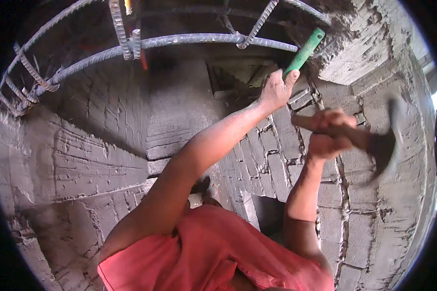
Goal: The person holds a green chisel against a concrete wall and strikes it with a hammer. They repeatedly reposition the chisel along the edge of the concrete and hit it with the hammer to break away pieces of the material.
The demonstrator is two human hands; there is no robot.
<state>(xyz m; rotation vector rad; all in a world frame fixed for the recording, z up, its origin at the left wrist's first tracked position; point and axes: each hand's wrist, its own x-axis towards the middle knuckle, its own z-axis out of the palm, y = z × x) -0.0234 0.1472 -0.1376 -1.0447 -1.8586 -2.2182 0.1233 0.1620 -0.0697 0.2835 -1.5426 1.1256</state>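
Observation:
My left hand is closed around the lower part of a flat green bar with a small hole near its top end. The bar tilts up to the right, and its top end overlaps the rough lower edge of a concrete beam. To the right and a little lower, my right hand grips the wooden handle of a hammer. The hammer's head is smeared by motion and lies on the far right side of the hand, in front of the block wall.
Ribbed steel rebar curves across the top, with shorter bars tied to it. Mortar-streaked block walls stand to the left. Below me are a foot and a dark opening beside the right-hand wall.

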